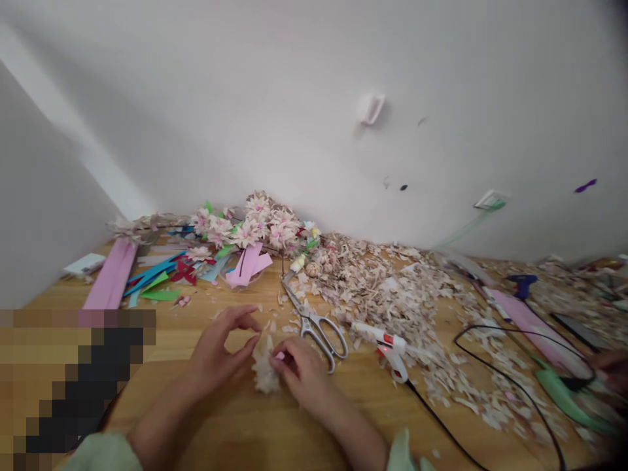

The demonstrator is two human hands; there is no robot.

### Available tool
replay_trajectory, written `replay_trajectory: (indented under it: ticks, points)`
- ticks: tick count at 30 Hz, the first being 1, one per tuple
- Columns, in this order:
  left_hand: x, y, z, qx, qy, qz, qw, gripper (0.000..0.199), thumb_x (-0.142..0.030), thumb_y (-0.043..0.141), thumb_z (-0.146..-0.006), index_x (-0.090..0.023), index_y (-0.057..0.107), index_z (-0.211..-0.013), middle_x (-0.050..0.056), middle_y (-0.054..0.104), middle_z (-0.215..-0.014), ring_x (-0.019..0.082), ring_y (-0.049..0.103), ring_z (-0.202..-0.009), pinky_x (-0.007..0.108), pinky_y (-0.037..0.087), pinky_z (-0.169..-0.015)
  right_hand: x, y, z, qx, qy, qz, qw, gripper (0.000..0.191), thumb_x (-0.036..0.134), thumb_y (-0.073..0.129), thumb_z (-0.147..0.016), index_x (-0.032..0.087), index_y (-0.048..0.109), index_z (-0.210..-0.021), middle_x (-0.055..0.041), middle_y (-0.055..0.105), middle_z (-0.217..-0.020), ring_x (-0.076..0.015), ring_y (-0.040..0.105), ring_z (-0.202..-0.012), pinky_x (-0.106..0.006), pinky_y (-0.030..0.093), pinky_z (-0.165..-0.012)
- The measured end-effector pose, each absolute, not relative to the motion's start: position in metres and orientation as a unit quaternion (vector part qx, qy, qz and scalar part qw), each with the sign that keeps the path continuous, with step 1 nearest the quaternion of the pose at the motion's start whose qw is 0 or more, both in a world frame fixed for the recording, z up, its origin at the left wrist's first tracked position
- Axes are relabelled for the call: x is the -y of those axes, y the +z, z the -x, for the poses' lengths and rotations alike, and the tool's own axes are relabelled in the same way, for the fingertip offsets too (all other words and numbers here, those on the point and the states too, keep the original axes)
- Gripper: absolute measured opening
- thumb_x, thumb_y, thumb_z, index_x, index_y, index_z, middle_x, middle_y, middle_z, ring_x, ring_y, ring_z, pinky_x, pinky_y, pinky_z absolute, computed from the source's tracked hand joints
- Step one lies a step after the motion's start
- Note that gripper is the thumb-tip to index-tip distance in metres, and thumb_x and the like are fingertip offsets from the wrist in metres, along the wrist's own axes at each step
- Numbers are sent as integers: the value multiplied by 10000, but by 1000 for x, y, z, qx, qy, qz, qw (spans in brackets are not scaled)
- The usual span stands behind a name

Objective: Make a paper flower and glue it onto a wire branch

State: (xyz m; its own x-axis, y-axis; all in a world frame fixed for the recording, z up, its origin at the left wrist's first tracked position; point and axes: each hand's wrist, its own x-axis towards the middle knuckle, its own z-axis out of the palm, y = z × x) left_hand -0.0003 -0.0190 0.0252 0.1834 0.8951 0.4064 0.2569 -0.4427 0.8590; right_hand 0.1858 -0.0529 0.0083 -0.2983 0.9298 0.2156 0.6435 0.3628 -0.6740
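Near the table's front, my right hand [298,366] pinches a pale, petalled flower piece [265,371] at its right side; a small pink bit [280,356] shows at the fingertips. My left hand [228,347] is just left of the flower, thumb and index finger curved with a gap between them. Silver scissors [321,332] lie partly open behind my right hand. To their right a white glue gun [392,347] rests on the table, with a small red light lit and a black cable trailing forward.
Finished pale pink flowers [258,222] lie along the wall at the back, beside coloured paper strips [154,271]. A large heap of dry petals [377,281] spreads right. At the far right are a blue glue gun [523,285], black cable and another person's hand [611,369].
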Motion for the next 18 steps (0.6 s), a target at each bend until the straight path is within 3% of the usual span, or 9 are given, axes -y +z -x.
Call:
replay_trajectory:
  ticks: [6,13,18]
  points:
    - [32,18,-3,-378,428,-790,222,356,-142,628,-717,-314,648,-1028,37,696,-876,196,634,-835,279,471,-740,46,17,-207,768,227,470,370,170,154,467,-866,194,626,-909,-59,585,-871,-187,542,-864,-309,455,-771]
    - [38,13,-12,-325,349,-877,58,459,-101,520,-793,-240,460,-1226,54,656,-935,166,618,-875,279,508,-734,46,15,-210,795,176,429,391,271,159,416,-898,213,597,-1092,-74,574,-879,-196,522,-828,-341,484,-703]
    - [40,21,-16,-312,312,-896,35,457,-103,508,-797,-202,413,-1233,68,630,-950,154,605,-869,263,517,-733,46,15,-211,804,167,414,393,330,148,396,-898,218,549,-1182,-72,563,-868,-197,510,-810,-339,477,-682]
